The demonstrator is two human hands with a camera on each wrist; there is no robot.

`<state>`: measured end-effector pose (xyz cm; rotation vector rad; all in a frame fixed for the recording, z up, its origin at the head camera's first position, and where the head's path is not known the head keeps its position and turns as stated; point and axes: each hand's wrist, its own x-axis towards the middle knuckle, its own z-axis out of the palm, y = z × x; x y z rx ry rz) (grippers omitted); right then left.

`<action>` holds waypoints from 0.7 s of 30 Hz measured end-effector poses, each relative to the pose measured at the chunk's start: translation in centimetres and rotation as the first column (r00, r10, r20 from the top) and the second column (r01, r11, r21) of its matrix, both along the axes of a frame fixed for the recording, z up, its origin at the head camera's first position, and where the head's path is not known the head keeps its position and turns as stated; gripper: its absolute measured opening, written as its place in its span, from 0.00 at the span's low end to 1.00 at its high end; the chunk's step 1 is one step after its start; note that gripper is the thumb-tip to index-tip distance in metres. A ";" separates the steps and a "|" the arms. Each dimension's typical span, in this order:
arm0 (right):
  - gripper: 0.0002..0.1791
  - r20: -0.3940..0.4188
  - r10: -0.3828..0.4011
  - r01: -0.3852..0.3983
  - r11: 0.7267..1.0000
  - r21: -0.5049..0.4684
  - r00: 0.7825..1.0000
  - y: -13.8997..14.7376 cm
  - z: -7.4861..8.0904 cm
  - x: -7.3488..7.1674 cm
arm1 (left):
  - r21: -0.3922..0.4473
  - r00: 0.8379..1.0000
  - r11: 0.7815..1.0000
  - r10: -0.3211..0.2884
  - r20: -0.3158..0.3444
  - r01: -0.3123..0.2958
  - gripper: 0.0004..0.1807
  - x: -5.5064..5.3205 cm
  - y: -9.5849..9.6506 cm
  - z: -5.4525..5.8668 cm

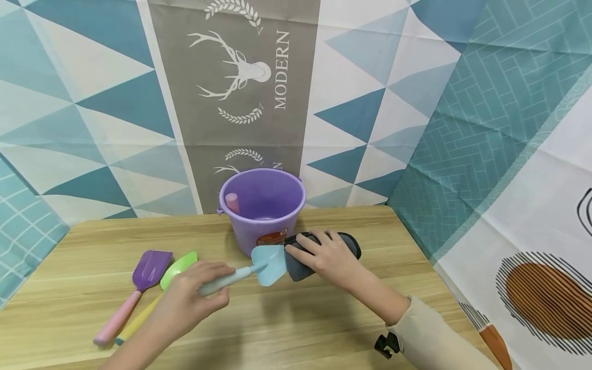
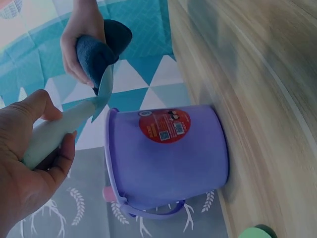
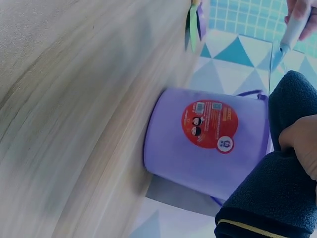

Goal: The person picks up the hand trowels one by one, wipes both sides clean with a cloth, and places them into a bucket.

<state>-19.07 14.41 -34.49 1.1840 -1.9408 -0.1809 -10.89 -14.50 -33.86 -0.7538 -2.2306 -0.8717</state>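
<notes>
My left hand (image 1: 190,294) grips the pale handle (image 1: 226,281) of a toy shovel, whose light blue blade (image 1: 270,264) points right. A folded dark blue-grey towel (image 1: 298,267) is held in my right hand (image 1: 330,259), its left edge right at the blade. In the right wrist view the towel (image 3: 272,193) is bunched around the fingers and has a yellow stripe near its hem. Both hands are above the table, in front of a purple bucket (image 1: 240,226) with a red label (image 2: 164,126). The blade tip overlaps the towel's edge in the left wrist view.
A purple shovel (image 1: 150,267) with a pink handle and a green scoop (image 1: 178,267) with a yellow handle lie at left on the wooden table (image 1: 277,334). A pink handle end (image 1: 233,203) rises inside the bucket. Patterned cloth (image 1: 351,103) hangs behind the table.
</notes>
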 end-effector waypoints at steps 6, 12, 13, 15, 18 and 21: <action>0.26 0.014 0.063 -0.062 0.996 -0.066 0.998 -0.4 0.2 0.4 | 0.003 0.999 0.999 0.042 0.019 -0.042 0.21 0.1 -0.1 0.0; 0.15 -0.016 0.132 -0.133 0.989 -0.058 0.991 -2.1 0.5 1.5 | -0.020 0.992 0.995 0.101 0.072 -0.100 0.18 0.2 0.4 0.2; 0.16 -0.030 0.139 -0.141 0.989 -0.052 0.990 -2.4 0.5 1.7 | -0.022 0.991 0.994 0.106 0.085 -0.104 0.18 0.2 0.5 0.2; 0.16 -0.061 0.150 -0.152 0.988 -0.035 0.987 -2.9 0.4 1.8 | -0.025 0.989 0.994 0.105 0.102 -0.103 0.17 0.3 0.7 0.3; 0.17 -0.090 0.144 -0.145 0.989 -0.005 0.985 -3.3 0.3 2.0 | -0.026 0.991 0.996 0.090 0.094 -0.088 0.18 0.3 0.9 0.3; 0.18 -0.096 0.113 -0.111 0.994 0.022 0.989 -3.2 0.3 2.0 | -0.020 0.996 0.998 0.066 0.061 -0.065 0.19 0.2 1.0 0.3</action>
